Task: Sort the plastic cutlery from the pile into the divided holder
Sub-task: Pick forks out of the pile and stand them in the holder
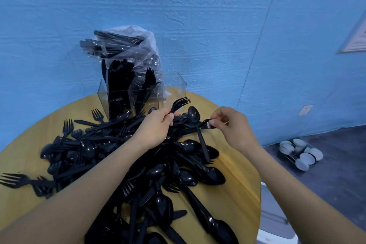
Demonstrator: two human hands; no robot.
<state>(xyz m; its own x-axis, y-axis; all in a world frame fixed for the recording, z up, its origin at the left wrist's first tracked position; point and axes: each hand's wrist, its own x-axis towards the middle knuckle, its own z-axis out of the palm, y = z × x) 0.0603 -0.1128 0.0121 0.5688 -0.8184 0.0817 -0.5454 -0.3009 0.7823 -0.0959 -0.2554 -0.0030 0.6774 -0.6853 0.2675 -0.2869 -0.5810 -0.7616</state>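
Observation:
A big pile of black plastic cutlery (138,164) of forks, spoons and knives covers the round yellow table (241,174). Behind it stands the clear divided holder (174,87); its left compartment is packed with black knives, the middle one has a few forks, and the right one looks empty. My left hand (156,127) grips a couple of black forks (179,103) by their handles, tines pointing up toward the holder. My right hand (229,125) pinches the end of another black fork (206,124) lying on the pile's far edge.
A clear plastic bag of more black cutlery (128,49) leans against the blue wall behind the holder. On the dark floor at the right sits a clear tray of white round lids (299,153). A grey chair edge (275,222) shows beside the table.

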